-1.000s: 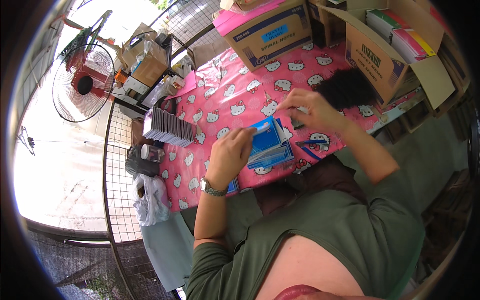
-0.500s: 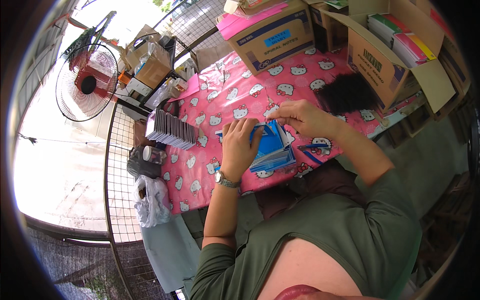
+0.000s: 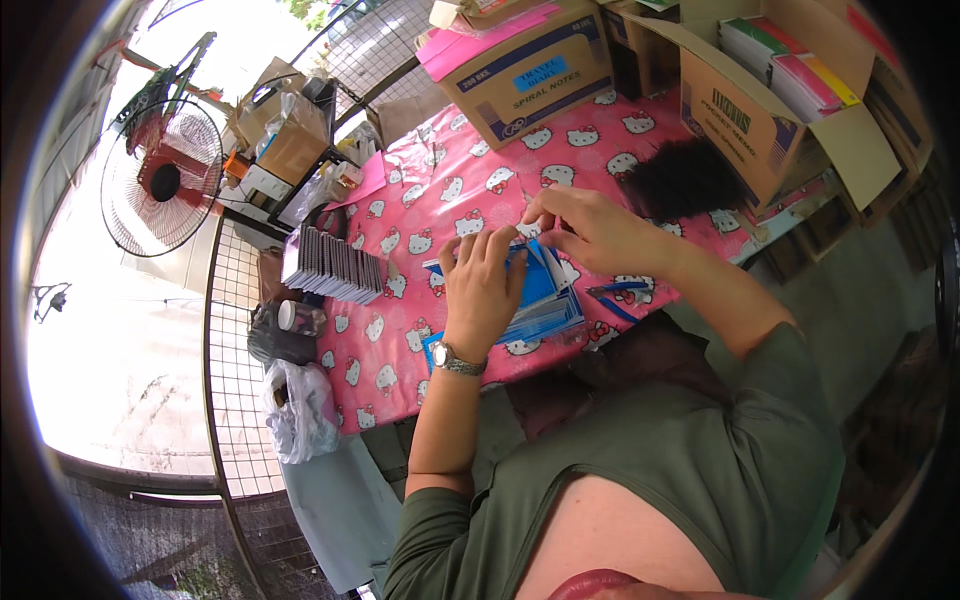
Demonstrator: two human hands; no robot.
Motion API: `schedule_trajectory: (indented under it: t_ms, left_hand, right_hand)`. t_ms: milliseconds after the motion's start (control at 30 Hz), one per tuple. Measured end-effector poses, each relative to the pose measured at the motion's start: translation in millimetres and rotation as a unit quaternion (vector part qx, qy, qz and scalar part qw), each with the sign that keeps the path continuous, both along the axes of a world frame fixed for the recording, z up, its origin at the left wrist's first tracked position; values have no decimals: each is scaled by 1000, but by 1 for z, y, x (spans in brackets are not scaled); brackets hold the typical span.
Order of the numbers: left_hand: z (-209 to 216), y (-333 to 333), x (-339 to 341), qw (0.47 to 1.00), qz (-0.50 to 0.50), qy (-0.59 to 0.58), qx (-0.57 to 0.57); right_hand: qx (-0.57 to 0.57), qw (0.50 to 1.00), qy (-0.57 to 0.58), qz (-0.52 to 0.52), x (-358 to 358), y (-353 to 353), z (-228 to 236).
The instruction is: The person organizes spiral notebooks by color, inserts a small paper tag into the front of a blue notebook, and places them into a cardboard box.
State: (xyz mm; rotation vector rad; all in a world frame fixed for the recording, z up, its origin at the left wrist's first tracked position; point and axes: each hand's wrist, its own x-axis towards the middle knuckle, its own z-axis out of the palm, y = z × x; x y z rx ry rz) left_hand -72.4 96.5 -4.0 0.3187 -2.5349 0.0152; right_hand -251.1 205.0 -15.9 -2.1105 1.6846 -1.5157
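My left hand (image 3: 482, 287), with a metal-banded watch on the wrist, is on a small blue-covered notebook (image 3: 541, 275) and grips its upper part, fingers bent over it. At the notebook's upper right corner, the thumb and fingers of my right hand (image 3: 603, 238) pinch together. What they hold is too small to make out. A pile of similar blue notebooks (image 3: 551, 320) lies beneath, partly covered by my left hand. Blue-handled pliers (image 3: 618, 298) rest on the table just right of the pile.
A pink patterned cloth (image 3: 410, 325) covers the table. Stacked notebooks (image 3: 333, 265) stand at left, near a fan (image 3: 163, 182). A bristly black heap (image 3: 680, 180) lies at right. Cardboard boxes (image 3: 535, 85) stand behind; an open box (image 3: 735, 140) holds colourful notebooks. A plastic bag (image 3: 300, 410) hangs at the left edge.
My right hand has lifted slightly and shifted away from me at the notebook's corner. My left hand stays on the notebook. The whole view has shifted a little.
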Motion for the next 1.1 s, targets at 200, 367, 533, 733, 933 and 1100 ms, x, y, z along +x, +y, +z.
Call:
schedule_trajectory:
  t_ms: [200, 367, 533, 733, 933, 1100]
  left_hand:
    - [2, -4, 7, 999, -17, -12, 29]
    - [3, -3, 14, 999, -16, -1, 42]
    - [2, -12, 13, 996, -42, -14, 79]
    - [-3, -5, 25, 996, 87, 21, 19]
    - [-7, -13, 20, 993, 76, 10, 94]
    - [-6, -15, 20, 991, 65, 21, 112]
  right_hand:
    - [173, 984, 51, 4, 12, 2, 21]
    - [295, 845, -412, 171, -60, -74, -58]
    - [249, 912, 325, -31, -93, -71, -240]
    - [253, 864, -381, 212, -85, -89, -83]
    - [427, 861, 62, 269, -56, -66, 44]
    - [403, 786, -237, 403, -51, -64, 37]
